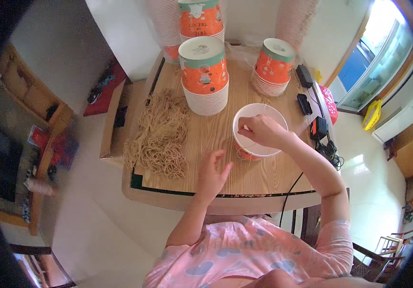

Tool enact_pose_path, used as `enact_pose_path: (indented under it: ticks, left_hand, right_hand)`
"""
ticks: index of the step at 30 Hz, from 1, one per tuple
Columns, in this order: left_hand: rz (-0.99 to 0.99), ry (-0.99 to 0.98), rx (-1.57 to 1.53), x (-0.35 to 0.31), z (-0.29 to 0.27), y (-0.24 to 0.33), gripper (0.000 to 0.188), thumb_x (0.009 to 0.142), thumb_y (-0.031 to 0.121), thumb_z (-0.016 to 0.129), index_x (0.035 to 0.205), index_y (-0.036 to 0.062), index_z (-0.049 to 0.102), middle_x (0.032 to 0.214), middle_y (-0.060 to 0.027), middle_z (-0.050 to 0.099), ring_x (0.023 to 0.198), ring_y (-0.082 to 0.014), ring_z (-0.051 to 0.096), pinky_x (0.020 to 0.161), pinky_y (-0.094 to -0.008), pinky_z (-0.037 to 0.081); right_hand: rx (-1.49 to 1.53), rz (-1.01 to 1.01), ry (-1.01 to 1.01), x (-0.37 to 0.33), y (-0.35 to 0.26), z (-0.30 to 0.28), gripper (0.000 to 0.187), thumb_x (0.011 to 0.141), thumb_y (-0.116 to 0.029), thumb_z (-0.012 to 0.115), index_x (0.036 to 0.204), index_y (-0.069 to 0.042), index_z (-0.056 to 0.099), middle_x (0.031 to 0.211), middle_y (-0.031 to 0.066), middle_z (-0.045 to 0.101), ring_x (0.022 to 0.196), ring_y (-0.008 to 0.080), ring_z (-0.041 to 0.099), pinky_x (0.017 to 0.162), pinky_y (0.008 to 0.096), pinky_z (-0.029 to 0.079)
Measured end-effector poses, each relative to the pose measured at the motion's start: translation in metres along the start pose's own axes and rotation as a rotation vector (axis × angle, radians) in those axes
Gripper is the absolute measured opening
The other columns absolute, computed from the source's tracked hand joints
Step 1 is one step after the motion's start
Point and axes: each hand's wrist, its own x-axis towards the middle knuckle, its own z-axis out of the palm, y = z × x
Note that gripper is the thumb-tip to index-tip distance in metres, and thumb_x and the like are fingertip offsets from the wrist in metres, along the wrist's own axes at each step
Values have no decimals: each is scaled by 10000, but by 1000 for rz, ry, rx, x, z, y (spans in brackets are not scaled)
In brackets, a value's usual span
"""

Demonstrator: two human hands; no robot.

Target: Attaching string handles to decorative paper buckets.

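Observation:
A white-lined paper bucket [270,110] with an orange outside stands mouth up near the table's front. My right hand [260,130] reaches over its rim, with its fingers curled together inside the mouth. What they pinch, if anything, is too small to make out. To the left of the bucket, my left hand [213,172] hovers above the table with fingers apart and nothing in it. A thin cord [239,152] seems to hang along the bucket's near left side. On the table's left lies a tangled heap of tan cords [161,137].
Behind stand upside-down stacks of orange-and-green paper buckets, one in the middle [205,77] and a shorter one at right [273,67]. Tall wrapped stacks rise at the back. Black adapters [318,128] and cables line the right edge. A cardboard box [115,120] adjoins the left side.

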Motion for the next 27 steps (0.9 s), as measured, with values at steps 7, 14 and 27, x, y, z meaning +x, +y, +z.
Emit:
enact_pose_path:
  ticks: [7, 14, 27]
  left_hand:
    - [-7, -111, -258, 1, 50, 7, 296, 763, 119, 715, 1014, 19, 593, 898, -111, 646, 790, -207, 632, 672, -311, 494]
    - [-77, -80, -234, 25, 42, 16, 122, 799, 105, 672, 861, 0, 656, 763, -130, 667, 684, -200, 654, 633, -309, 503]
    - [4, -82, -268, 23, 52, 12, 121, 797, 109, 677, 855, 21, 618, 807, -110, 626, 714, -222, 619, 647, -318, 493]
  right_hand:
    - [-63, 25, -286, -33, -18, -40, 339, 828, -401, 610, 859, -64, 632, 743, 154, 630, 716, 307, 628, 646, 419, 462]
    - [81, -107, -257, -49, -15, -55, 220, 825, -257, 612, 817, -37, 623, 841, 114, 643, 786, 297, 613, 692, 383, 469]
    - [440, 85, 0, -41, -7, -10, 141, 851, -169, 570, 847, -32, 603, 732, 109, 600, 673, 225, 585, 636, 339, 458]
